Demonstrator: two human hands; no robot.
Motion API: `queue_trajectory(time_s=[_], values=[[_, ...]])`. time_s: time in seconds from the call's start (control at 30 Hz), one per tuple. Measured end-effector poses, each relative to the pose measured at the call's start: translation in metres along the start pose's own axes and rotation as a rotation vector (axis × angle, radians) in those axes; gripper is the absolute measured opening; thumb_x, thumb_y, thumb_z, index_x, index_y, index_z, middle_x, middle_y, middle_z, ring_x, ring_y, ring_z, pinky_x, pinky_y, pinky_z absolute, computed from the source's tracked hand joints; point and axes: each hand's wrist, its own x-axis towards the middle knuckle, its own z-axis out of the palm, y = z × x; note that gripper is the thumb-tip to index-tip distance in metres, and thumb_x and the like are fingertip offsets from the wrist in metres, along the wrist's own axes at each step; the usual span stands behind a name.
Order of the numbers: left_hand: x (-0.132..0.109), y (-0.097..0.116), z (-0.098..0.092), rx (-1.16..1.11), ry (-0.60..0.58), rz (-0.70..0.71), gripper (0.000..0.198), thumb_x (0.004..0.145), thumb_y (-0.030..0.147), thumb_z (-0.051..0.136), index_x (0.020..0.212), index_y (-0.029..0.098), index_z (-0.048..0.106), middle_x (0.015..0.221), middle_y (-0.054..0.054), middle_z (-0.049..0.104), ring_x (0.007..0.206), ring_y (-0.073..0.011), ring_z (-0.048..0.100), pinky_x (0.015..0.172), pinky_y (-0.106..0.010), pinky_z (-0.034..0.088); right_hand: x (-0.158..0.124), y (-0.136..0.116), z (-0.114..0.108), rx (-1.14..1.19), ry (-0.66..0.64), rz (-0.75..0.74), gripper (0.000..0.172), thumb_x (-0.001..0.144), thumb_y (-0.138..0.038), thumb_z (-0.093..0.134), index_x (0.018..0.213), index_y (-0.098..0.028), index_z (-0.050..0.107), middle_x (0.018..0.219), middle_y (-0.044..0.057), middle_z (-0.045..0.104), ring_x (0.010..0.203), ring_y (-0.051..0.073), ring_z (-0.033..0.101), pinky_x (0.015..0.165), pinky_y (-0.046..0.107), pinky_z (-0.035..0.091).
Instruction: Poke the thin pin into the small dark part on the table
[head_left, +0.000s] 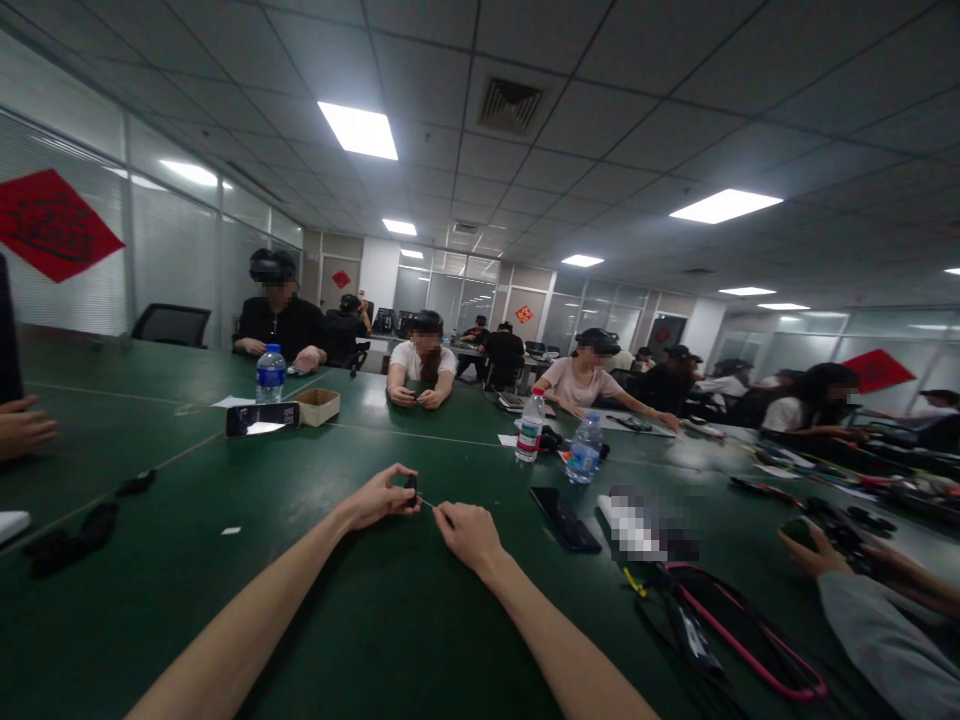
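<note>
My left hand [384, 497] pinches a small black object [411, 484] between thumb and fingers, just above the green table [360, 620]. What kind of object it is, I cannot make out. From the black object a thin, pale rod-like piece [427, 503] reaches toward my right hand [469, 530]. The right hand is closed, thumb and forefinger pressed on the end of that thin piece. Whether the thin piece goes into the black object or only touches it is too small to tell. Both hands are close together, a short gap between them.
A phone [564, 519] lies right of my hands, near two water bottles [529, 428]. Farther right are a pink-rimmed black case [742, 630] and cables. A propped phone [262, 420] and a cardboard box [319, 406] stand at the left. Several people sit around the table.
</note>
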Motion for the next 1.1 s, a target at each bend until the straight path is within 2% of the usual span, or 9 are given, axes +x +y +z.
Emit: queue_trajectory(time_s=[0.27, 0.67, 1.1], values=[[-0.0003, 0.0002, 0.0003, 0.011, -0.002, 0.017, 0.058, 0.070, 0.023, 0.073, 0.118, 0.016, 0.041, 0.086, -0.011, 0.065, 0.086, -0.0230, 0.065, 0.079, -0.035, 0.051, 0.0011, -0.0017, -0.0026, -0.023, -0.026, -0.048, 0.048, 0.094, -0.046, 0.021, 0.092, -0.022, 0.063, 0.085, 0.005, 0.066, 0.070, 0.013, 0.061, 0.061, 0.020, 0.041], [0.0002, 0.0009, -0.0027, 0.016, 0.000, 0.005, 0.055, 0.070, 0.020, 0.073, 0.117, 0.017, 0.045, 0.099, -0.015, 0.063, 0.084, -0.0235, 0.066, 0.081, -0.039, 0.051, 0.0010, -0.0012, -0.0024, 0.013, -0.045, -0.039, 0.047, 0.095, -0.045, 0.023, 0.093, -0.023, 0.064, 0.086, 0.005, 0.066, 0.070, 0.012, 0.061, 0.062, 0.020, 0.042], [0.0020, -0.0021, -0.0017, 0.075, 0.033, 0.015, 0.054, 0.066, 0.020, 0.075, 0.112, 0.016, 0.046, 0.092, -0.013, 0.063, 0.077, -0.0232, 0.067, 0.068, -0.032, 0.053, -0.0002, -0.0081, -0.0019, -0.079, -0.033, -0.049, 0.047, 0.095, -0.044, 0.020, 0.096, -0.021, 0.061, 0.087, 0.008, 0.066, 0.068, 0.014, 0.062, 0.061, 0.023, 0.043]])
